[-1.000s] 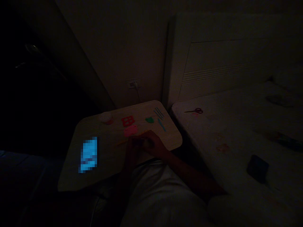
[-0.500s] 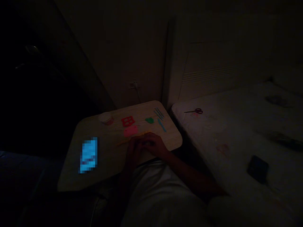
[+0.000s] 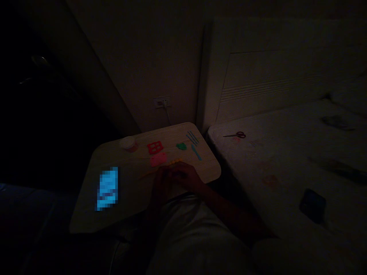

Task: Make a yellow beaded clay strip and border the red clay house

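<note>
In dim light my left hand (image 3: pixel 162 181) and my right hand (image 3: pixel 185 173) are close together over the table's near edge. The fingers of both look curled inward and meet; whatever lies between them is too dark to make out. Just beyond the fingers is an orange-yellow bumpy piece (image 3: pixel 175 161), and a thin orange strip (image 3: pixel 147 175) extends left of my left hand. Whether these two are one object is hidden by the hands. Farther back lie a pink flat piece (image 3: pixel 158 159), a red frame-like mould (image 3: pixel 155 147) with four-part openings and a green piece (image 3: pixel 181 146).
The pale table (image 3: pixel 129 202) also bears a lit screen (image 3: pixel 107 189), a tub (image 3: pixel 129 144), a blue plastic knife (image 3: pixel 196 152) and several thin sticks (image 3: pixel 192 137). Scissors (image 3: pixel 235 135) and a dark boxy object (image 3: pixel 313 205) lie on the bed (image 3: pixel 258 160) at right. A plugged socket (image 3: pixel 162 102) is behind.
The hands have shifted very slightly, staying together. The bumpy part of the orange-yellow piece shows more distinctly beyond the fingers. The other things on the table have stayed put.
</note>
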Motion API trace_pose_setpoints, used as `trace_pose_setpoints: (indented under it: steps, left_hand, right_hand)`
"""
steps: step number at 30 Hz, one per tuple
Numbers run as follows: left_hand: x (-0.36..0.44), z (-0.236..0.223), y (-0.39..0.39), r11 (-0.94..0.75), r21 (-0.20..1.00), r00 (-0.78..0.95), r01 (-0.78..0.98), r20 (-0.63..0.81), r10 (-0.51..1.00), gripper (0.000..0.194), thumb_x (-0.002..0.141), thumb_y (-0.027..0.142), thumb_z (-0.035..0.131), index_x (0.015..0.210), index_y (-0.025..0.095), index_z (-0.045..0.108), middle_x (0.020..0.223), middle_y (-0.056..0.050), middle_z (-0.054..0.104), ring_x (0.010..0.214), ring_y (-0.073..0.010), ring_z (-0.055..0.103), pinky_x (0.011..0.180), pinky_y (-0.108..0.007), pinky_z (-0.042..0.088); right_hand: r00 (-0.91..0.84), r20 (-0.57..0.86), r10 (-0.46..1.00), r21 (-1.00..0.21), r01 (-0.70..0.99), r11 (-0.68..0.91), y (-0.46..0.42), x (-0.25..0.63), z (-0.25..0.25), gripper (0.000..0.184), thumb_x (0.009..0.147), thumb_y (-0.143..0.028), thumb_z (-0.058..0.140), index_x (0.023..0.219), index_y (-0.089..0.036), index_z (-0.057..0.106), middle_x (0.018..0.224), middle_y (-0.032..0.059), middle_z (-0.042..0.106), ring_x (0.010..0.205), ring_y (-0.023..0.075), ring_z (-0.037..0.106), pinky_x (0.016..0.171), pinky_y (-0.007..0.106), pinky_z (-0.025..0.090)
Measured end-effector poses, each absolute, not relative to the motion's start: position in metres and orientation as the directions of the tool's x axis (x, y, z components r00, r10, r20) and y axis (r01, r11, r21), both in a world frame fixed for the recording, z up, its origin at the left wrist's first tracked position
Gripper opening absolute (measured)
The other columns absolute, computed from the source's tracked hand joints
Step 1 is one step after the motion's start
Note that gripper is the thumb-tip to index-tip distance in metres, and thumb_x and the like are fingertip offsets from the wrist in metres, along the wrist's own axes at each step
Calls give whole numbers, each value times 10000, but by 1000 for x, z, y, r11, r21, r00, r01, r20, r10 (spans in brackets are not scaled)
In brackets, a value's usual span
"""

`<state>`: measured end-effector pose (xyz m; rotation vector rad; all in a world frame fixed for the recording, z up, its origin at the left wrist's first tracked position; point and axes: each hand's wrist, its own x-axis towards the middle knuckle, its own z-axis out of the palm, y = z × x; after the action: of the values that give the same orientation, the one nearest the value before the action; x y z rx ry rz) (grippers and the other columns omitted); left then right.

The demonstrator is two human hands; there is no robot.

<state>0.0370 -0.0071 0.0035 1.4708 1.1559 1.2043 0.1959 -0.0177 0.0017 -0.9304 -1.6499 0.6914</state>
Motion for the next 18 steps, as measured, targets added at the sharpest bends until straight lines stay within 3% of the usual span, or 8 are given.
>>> trace_pose_setpoints:
  steps: [8, 18]
  left_hand:
    - [37, 3, -8, -152, 981, 91, 117, 142, 986, 238, 843, 417, 626, 950, 205, 631, 915, -40, 683, 855, -194, 643, 790, -308, 534]
    - [34, 9, -8, -86, 995, -24, 56, 88, 996, 182, 780, 387, 625, 830, 215, 593, 650, 37, 529, 542, -111, 461, 487, -222, 372]
  right_hand:
    - [-121, 433, 893, -830, 334, 447, -20, 193, 4, 115, 938, -312, 673, 933, -201, 705, 915, 47, 687, 876, 184, 624, 817, 308, 497]
    - [329, 292, 898, -952, 185, 243, -8, 199, -9, 173, 967, -342, 504, 884, -209, 578, 815, 22, 612, 788, 174, 582, 725, 279, 494]
